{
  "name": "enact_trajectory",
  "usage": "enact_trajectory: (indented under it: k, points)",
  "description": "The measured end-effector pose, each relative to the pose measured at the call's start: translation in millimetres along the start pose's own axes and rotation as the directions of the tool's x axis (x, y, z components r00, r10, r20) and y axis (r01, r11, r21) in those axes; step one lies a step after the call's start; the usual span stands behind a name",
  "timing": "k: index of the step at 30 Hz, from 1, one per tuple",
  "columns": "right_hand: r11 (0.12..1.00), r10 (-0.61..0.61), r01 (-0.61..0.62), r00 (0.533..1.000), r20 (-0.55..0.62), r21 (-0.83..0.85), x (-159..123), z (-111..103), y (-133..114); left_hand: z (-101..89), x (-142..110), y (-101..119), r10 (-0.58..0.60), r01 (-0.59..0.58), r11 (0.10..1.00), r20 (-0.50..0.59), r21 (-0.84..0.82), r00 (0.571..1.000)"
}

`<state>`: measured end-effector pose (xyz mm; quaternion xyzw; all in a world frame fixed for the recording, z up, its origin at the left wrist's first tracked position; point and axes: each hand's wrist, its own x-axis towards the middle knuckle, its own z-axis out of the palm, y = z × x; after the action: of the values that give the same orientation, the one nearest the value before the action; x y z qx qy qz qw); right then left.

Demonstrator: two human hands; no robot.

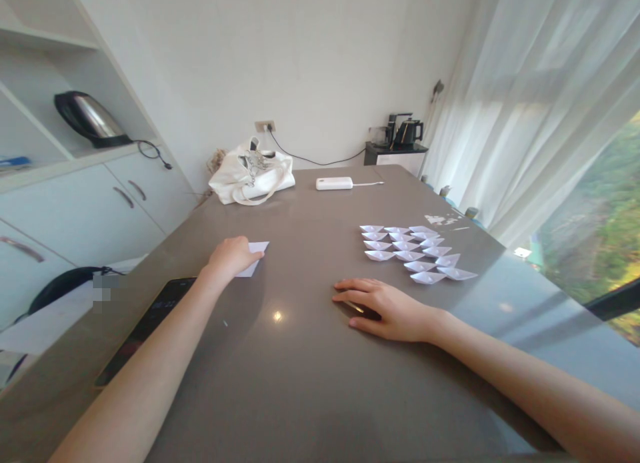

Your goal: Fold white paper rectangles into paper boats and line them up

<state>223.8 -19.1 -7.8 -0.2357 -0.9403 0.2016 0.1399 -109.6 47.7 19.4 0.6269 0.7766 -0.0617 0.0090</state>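
My left hand is over a piece of white paper on the left of the table, thumb on its top and fingers curled at its far side. Whether the paper is one sheet or several is hidden by the hand. My right hand rests on the tabletop with its fingers apart and nothing in it. Just beyond it, several folded white paper boats stand in rough rows. A dark smartphone lies beside my left forearm, which partly covers it.
At the far end of the grey table are a white bag and a white power bank with a short cable. White paper scraps lie near the right edge. An electric kettle stands on the left shelf.
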Motion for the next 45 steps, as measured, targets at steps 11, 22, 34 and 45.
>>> enact_trajectory:
  k: [11,22,34,45]
  points:
    - [1.0,0.001,-0.001,1.0,-0.008,0.027,0,0,0,-1.2,0,-4,0.007,-0.007,0.999,0.016,-0.039,1.0]
    - [1.0,0.007,-0.007,1.0,0.0,0.028,0,1,0,-3.5,-2,-1,0.036,-0.033,0.998,0.065,-0.054,0.997]
    - [1.0,0.004,-0.004,1.0,-0.001,0.017,0,2,2,-9.2,-7,-2,0.046,-0.042,0.996,0.043,-0.077,0.998]
    - [1.0,0.012,-0.012,1.0,0.018,0.014,1,1,0,-11.7,-5,-8,0.093,-0.08,0.991,0.125,-0.105,0.988]
